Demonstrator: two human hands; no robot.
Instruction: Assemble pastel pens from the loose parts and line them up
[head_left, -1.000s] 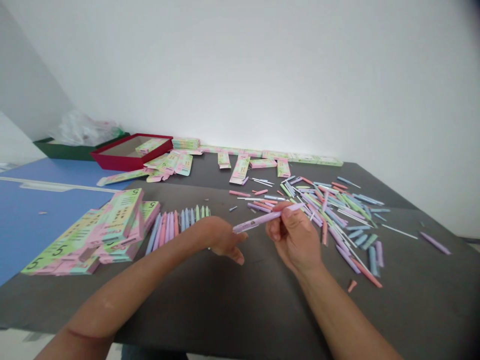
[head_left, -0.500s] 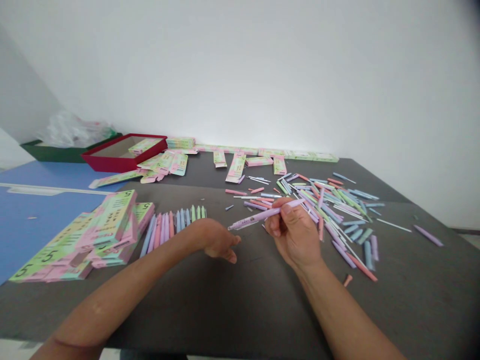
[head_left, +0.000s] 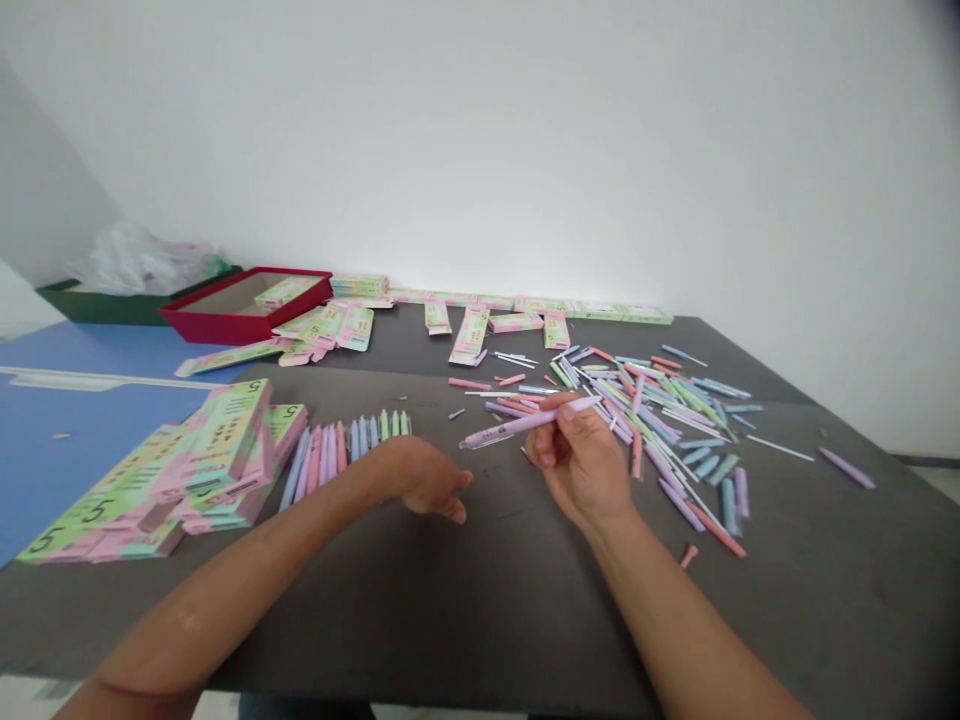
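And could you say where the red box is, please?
In the head view, the red box stands back left, between the green box and stacked cartons.

One camera on the person's head, looking ahead and down across the bench (head_left: 480, 620).
It sits up high, behind the near side of the bench, and faces the pale wall (head_left: 525, 150), which fills most of the top part. The left hand (head_left: 435, 482) and right hand (head_left: 585, 460) are quite close, near the middle, with the arms coming up from the bottom. The red tray (head_left: 225, 328) at the left and the row of boxes (head_left: 619, 312) by the wall are farther off. The view is very wide: it takes in the blue top (head_left: 105, 412) on the left, the bench's far right side, and a bit of floor (head_left: 26, 702) at the bottom left.
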